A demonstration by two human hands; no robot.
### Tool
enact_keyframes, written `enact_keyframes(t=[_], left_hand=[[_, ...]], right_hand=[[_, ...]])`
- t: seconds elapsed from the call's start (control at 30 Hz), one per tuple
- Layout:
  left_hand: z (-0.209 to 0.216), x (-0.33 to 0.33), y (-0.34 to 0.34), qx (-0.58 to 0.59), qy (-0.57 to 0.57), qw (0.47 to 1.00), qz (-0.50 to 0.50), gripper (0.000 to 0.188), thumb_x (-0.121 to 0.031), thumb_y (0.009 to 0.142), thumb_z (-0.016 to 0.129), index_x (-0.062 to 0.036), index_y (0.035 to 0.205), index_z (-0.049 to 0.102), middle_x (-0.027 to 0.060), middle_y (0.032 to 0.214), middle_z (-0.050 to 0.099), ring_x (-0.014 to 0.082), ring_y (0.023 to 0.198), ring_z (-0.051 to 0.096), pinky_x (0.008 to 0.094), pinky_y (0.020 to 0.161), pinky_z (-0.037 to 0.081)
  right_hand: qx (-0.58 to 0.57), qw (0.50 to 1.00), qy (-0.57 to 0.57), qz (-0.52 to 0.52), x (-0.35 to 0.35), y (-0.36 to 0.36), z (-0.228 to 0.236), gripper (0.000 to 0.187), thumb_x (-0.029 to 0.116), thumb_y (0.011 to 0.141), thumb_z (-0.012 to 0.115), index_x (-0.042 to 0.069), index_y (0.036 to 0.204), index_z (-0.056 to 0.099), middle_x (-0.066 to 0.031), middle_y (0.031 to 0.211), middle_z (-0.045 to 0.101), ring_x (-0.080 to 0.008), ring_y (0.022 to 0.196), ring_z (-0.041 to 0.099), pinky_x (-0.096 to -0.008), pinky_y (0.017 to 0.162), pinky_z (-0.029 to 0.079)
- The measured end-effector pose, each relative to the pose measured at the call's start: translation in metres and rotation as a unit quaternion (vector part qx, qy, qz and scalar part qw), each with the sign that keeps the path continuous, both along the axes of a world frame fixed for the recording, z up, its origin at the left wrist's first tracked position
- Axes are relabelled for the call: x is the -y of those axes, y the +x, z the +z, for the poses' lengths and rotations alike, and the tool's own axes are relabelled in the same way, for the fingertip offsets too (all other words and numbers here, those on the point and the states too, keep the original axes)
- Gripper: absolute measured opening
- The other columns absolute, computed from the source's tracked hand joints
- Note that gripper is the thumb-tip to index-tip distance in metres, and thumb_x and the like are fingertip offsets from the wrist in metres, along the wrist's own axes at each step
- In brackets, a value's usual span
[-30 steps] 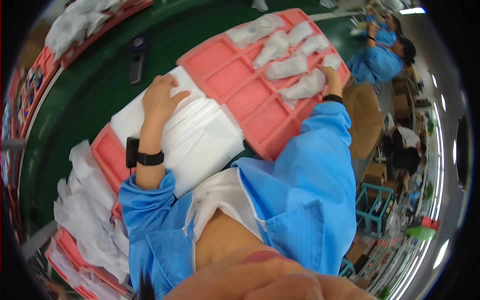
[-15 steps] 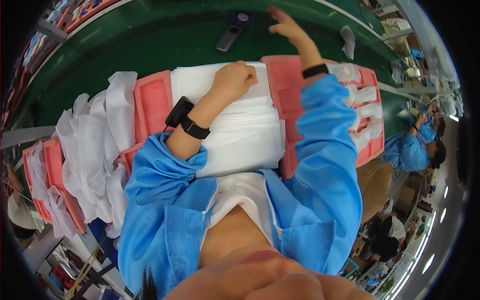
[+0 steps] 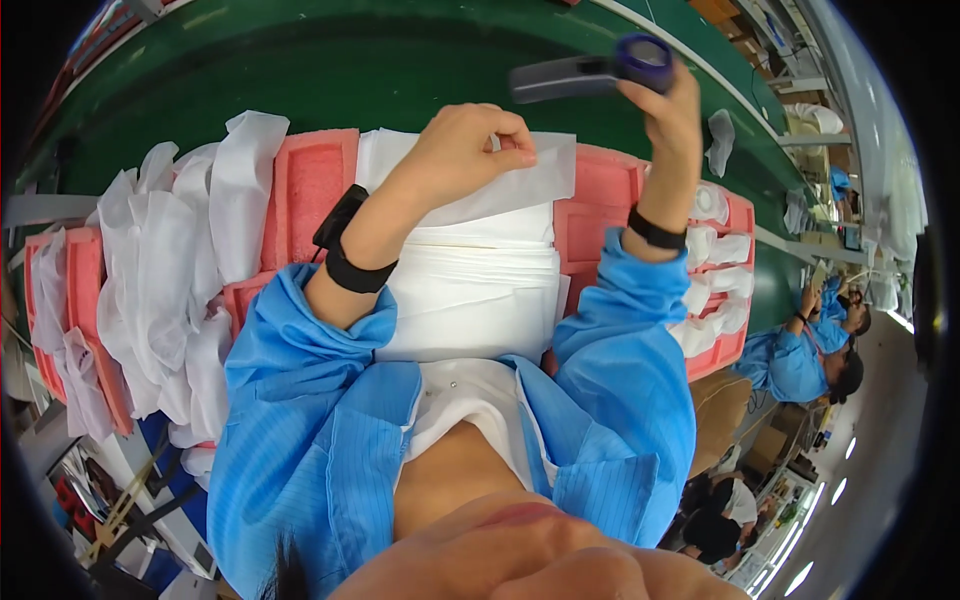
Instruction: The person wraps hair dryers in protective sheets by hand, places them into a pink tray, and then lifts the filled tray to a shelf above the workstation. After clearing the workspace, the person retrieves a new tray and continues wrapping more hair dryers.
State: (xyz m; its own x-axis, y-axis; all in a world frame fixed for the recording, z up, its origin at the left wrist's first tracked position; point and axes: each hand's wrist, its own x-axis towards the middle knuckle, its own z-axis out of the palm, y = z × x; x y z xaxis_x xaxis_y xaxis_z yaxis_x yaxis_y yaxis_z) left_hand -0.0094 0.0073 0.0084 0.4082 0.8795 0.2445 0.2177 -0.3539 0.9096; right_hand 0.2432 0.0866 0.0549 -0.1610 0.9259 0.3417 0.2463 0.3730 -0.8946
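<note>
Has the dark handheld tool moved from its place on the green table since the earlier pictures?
Yes. The dark handheld tool lay on the green table beyond the pink trays; now the right hand holds it raised above the table.

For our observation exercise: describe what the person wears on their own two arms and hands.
Both hands are bare. The left hand and right hand come out of loose light-blue coat sleeves gathered at the cuffs. The left wrist carries a black band with a black block attached; the right wrist wears a narrow black band.

Green table (image 3: 330, 70) lies open beyond the pink trays (image 3: 310, 180); white bags (image 3: 170, 270) crowd left
</note>
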Motion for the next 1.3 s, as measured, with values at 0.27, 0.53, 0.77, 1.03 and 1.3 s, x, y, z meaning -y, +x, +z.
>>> enact_keyframes(t=[0.27, 0.53, 0.77, 1.03, 1.3], left_hand=[[0.024, 0.011, -0.015, 0.102, -0.039, 0.991, 0.072, 0.007, -0.011, 0.075, 0.068, -0.0047, 0.077, 0.066, 0.0016, 0.070, 0.058, 0.0063, 0.051, 0.042, 0.0207, 0.045, 0.033], [0.034, 0.010, -0.014, 0.188, -0.058, 0.968, 0.154, 0.005, -0.008, 0.080, 0.065, -0.0037, 0.081, 0.064, -0.0016, 0.069, 0.057, 0.0028, 0.047, 0.040, 0.0177, 0.043, 0.032], [0.037, 0.009, -0.018, 0.174, -0.053, 0.973, 0.139, 0.006, -0.010, 0.081, 0.065, -0.0044, 0.081, 0.064, -0.0011, 0.069, 0.058, 0.0026, 0.047, 0.045, 0.0174, 0.043, 0.035], [0.044, 0.023, -0.006, 0.247, -0.042, 0.953, 0.168, 0.008, -0.012, 0.085, 0.061, -0.0043, 0.086, 0.061, 0.0003, 0.075, 0.061, 0.0057, 0.056, 0.052, 0.0179, 0.049, 0.040], [0.041, 0.019, 0.002, 0.530, -0.117, 0.836, 0.083, 0.010, -0.014, 0.089, 0.057, -0.0041, 0.092, 0.058, 0.0009, 0.082, 0.061, 0.0081, 0.074, 0.055, 0.0221, 0.068, 0.044]], right_hand=[[-0.067, 0.967, 0.227, 0.096, 0.046, -0.004, 0.031, 0.050, -0.002, 0.051, 0.060, -0.003, 0.100, 0.052, -0.0117, 0.091, 0.057, -0.0183, 0.082, 0.056, -0.0277, 0.073, 0.046], [0.026, 0.962, 0.270, 0.040, 0.064, -0.022, 0.034, 0.047, -0.001, 0.052, 0.063, -0.001, 0.096, 0.050, -0.0136, 0.091, 0.054, -0.0195, 0.079, 0.056, -0.0289, 0.070, 0.046], [-0.028, 0.941, 0.327, 0.079, 0.052, -0.015, 0.029, 0.048, 0.008, 0.061, 0.075, -0.001, 0.102, 0.050, -0.0132, 0.096, 0.050, -0.0210, 0.081, 0.052, -0.0308, 0.067, 0.043], [0.022, 0.938, 0.329, 0.111, 0.058, -0.037, 0.026, 0.051, 0.005, 0.059, 0.077, 0.001, 0.102, 0.050, -0.0162, 0.099, 0.052, -0.0223, 0.085, 0.055, -0.0303, 0.072, 0.046], [0.222, 0.897, 0.381, 0.041, 0.061, -0.084, 0.006, 0.066, 0.004, 0.051, 0.079, 0.003, 0.111, 0.054, -0.0113, 0.100, 0.055, -0.0254, 0.084, 0.058, -0.0294, 0.067, 0.051]])
